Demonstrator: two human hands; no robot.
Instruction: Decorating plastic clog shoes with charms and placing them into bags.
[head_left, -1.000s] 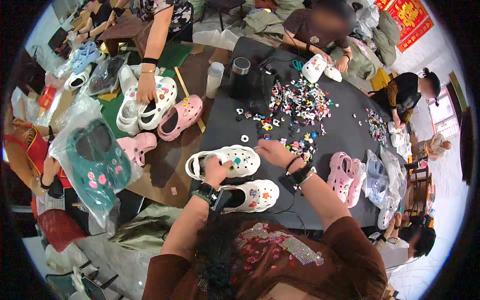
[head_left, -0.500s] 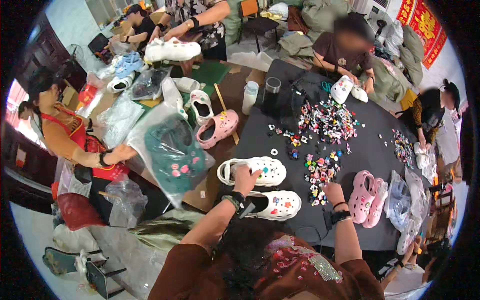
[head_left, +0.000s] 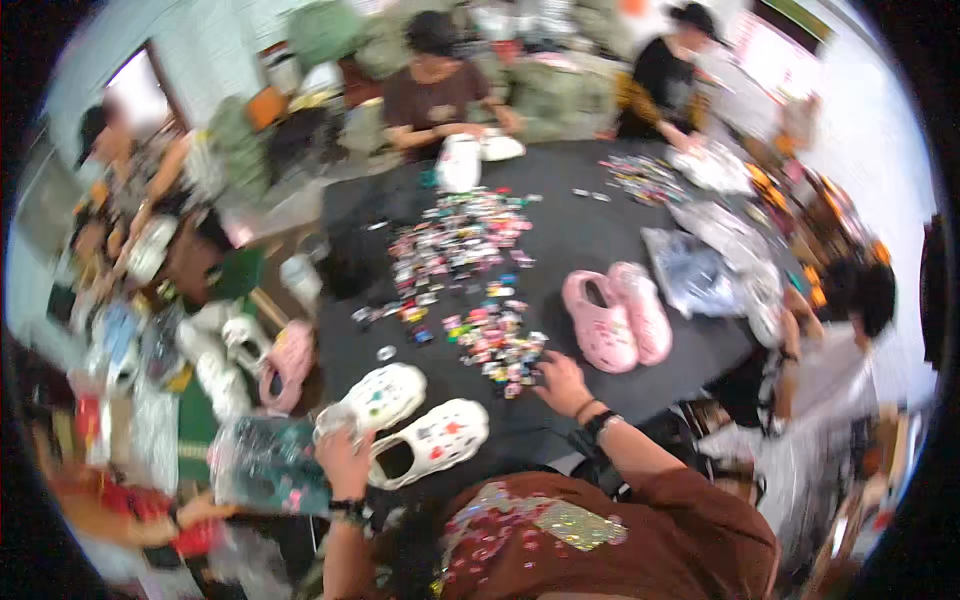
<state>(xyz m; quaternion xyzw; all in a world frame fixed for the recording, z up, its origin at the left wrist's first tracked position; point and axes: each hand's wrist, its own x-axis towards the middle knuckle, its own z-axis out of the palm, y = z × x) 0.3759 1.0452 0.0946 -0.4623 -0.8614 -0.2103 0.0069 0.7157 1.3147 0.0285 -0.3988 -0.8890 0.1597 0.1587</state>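
Charms [head_left: 495, 345] lie heaped on the black table [head_left: 555, 235], the heap running from its middle toward the near edge. Two white clogs lie side by side at the near left corner: the far clog [head_left: 388, 395], with charms on its toe, and the near clog [head_left: 445, 440], also decorated. The left hand [head_left: 345, 460] is at the far clog's heel; the view is blurred, but its grip seems closed on that heel. The right hand [head_left: 562, 385] reaches to the near end of the heap, fingers bent; whether its grip has a charm cannot be told. A white ring [head_left: 386, 353] lies just beyond the far clog. Pink clogs [head_left: 618, 318] stand right of the heap, with bagged shoes [head_left: 695, 272] nearer the right edge. At the far edge, a co-worker [head_left: 440, 105] handles white shoes [head_left: 460, 165].
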